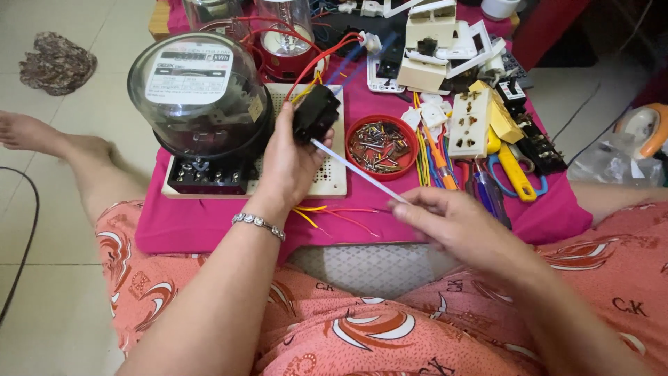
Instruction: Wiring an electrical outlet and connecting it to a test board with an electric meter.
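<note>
Head view, looking down past pink patterned knees at a low table under a magenta cloth [550, 209]. The left hand [289, 163] is up over the white perforated board [332, 177], fingers wrapped and clamped around a small black electrical block [315, 115], thumb pressed on its near face; a silver bracelet [259, 225] sits on that wrist. From the block's underside a thin white wire [358, 170] slants down to the right, straight into the right hand [459, 226], whose fingertips are pinched together on the wire's near end; that hand is blurred, so the exact grip is hard to read. Just left of the block stands a big glass-domed electricity meter [202, 97] on the same board, red and yellow wires [327, 56] looping behind. Right of the block, a round red dish [410, 139] holds small screws and metal bits. Farther right lie a cream multi-socket plate [470, 122], yellow-handled pliers [515, 174] and a heap of white switch parts [445, 42] at the far edge.
</note>
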